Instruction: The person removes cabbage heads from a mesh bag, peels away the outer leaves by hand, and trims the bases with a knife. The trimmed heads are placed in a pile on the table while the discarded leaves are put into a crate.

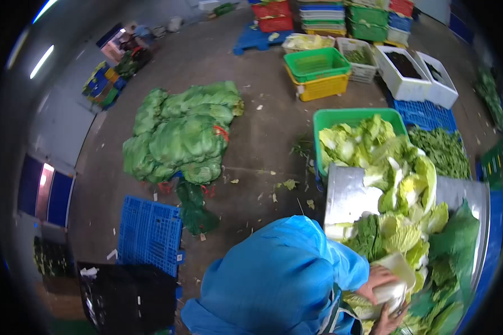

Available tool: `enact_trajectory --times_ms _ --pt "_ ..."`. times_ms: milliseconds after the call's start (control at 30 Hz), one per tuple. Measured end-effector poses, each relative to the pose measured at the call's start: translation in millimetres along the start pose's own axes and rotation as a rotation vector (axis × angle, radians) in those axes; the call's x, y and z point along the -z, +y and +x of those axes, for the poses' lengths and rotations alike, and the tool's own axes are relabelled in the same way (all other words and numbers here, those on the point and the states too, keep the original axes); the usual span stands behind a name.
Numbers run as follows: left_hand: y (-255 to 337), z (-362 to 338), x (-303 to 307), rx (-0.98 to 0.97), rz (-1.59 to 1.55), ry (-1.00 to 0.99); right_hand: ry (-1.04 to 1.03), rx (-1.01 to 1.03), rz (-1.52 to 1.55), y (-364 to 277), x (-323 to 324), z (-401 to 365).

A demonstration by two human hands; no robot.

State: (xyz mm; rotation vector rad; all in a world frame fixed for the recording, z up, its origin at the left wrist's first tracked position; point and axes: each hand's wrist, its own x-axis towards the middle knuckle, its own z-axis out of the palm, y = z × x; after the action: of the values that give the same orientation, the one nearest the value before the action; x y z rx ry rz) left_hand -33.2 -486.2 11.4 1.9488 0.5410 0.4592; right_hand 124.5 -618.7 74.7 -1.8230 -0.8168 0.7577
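At the lower right, a Chinese cabbage [393, 291] with a thick white base lies between my two hands. My left hand [375, 282], reaching out of a blue sleeve, presses its fingers round the upper side of the cabbage. From below, my right hand [390, 321] grips the same cabbage; part of it is cut off by the frame edge. Loose cabbage leaves [403, 237] are heaped around and beyond my hands on a metal table [352, 192]. Green netting [455, 240] lies on the table's right side.
A green crate [317, 120] of cabbage leaves adjoins the table, beside leafy greens [442, 153]. Netted green sacks [187, 137] lie on the floor near a blue pallet [150, 229]. Stacked crates [321, 17] and white foam boxes [399, 78] stand farther off.
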Motion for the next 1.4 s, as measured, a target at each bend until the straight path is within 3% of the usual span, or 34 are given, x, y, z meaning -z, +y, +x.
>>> enact_trajectory --times_ms 67,100,133,200,267,333,433,533,600,633,667,700,733,767,800,833,967,1033,1067,1100,1167,1233,1267,1367,1400 --pt "9.9 9.9 17.6 0.075 -0.196 -0.143 -0.029 -0.063 -0.034 -8.0 -4.9 6.5" --pt "5.5 14.5 10.4 0.042 -0.148 -0.111 -0.063 -0.081 -0.045 -29.7 -9.5 2.1" --pt "2.6 20.9 -1.8 0.159 -0.19 -0.091 -0.018 -0.128 -0.003 -47.1 -16.3 -1.6" --pt "26.7 33.2 17.9 0.072 -0.223 -0.109 0.012 0.059 -0.228 -54.6 -8.1 3.5" --pt "11.6 50.7 13.4 -0.048 -0.501 -0.228 0.002 0.081 -0.207 -76.4 7.1 2.6" --pt "31.0 63.5 38.8 -0.001 -0.577 -0.375 -0.032 0.022 -0.191 -90.3 17.1 -0.3" --pt "48.2 78.8 57.5 -0.044 -0.511 -0.59 0.038 0.058 -0.279 -71.7 61.5 5.5" --pt "60.1 80.6 61.2 0.013 -0.617 -0.726 0.122 -0.169 -0.585 -36.9 110.5 14.0" --pt "46.4 81.6 56.7 0.038 -0.766 -0.73 0.201 -0.064 -0.479 -24.2 105.3 2.8" --pt "43.4 79.7 52.2 0.143 -0.947 -0.757 0.229 -0.007 -0.424 -25.4 97.0 -2.7" --pt "41.4 76.7 49.0 0.256 -1.127 -0.777 0.192 -0.096 -0.188 -31.0 85.4 -10.7" --pt "41.9 76.6 46.5 0.368 -1.304 -0.788 0.137 -0.044 -0.068 -28.8 67.3 -16.0" --pt "45.3 75.1 40.4 0.351 -1.351 -0.762 0.077 0.001 0.055 -26.6 48.9 -21.6" --pt "47.0 75.9 34.7 0.463 -1.37 -0.877 -0.042 -0.262 0.195 -57.4 33.6 -32.1" --pt "45.6 76.5 32.9 0.503 -1.347 -0.863 -0.05 -0.351 0.325 -57.8 15.5 -34.0" --pt "44.5 68.2 29.3 0.492 -1.241 -0.794 0.14 -0.399 0.392 -49.6 0.3 -36.3" --pt "3.0 56.3 6.6 0.459 -0.435 -0.354 0.085 -0.294 0.574 -25.7 -30.0 -16.8" --pt "-5.9 51.7 8.5 0.504 -0.294 -0.269 0.185 -0.211 0.553 -5.0 -32.3 -15.0" --pt "8.5 38.8 37.0 0.425 -0.339 -0.245 0.235 -0.17 0.539 5.2 -34.2 -11.5" --pt "-11.7 47.1 29.3 0.37 -0.416 -0.271 0.135 -0.262 0.389 8.0 -13.5 -4.0" --pt "13.7 30.4 67.1 0.322 -0.653 -0.301 -0.106 -0.393 0.06 11.8 24.8 13.2" --pt "13.7 33.9 78.0 0.297 -0.989 -0.397 -0.219 -0.124 -0.586 -56.8 19.9 14.1" --pt "13.4 36.4 79.3 0.278 -1.143 -0.485 -0.198 -0.361 -0.349 -124.4 1.2 3.8" --pt "14.6 36.5 94.2 0.227 -0.909 -0.259 -0.178 -0.085 -0.242 -106.8 -2.4 16.8" --pt "11.6 36.8 100.6 0.2 -0.855 -0.302 -0.161 -0.032 -0.225 -107.1 -2.2 18.2"
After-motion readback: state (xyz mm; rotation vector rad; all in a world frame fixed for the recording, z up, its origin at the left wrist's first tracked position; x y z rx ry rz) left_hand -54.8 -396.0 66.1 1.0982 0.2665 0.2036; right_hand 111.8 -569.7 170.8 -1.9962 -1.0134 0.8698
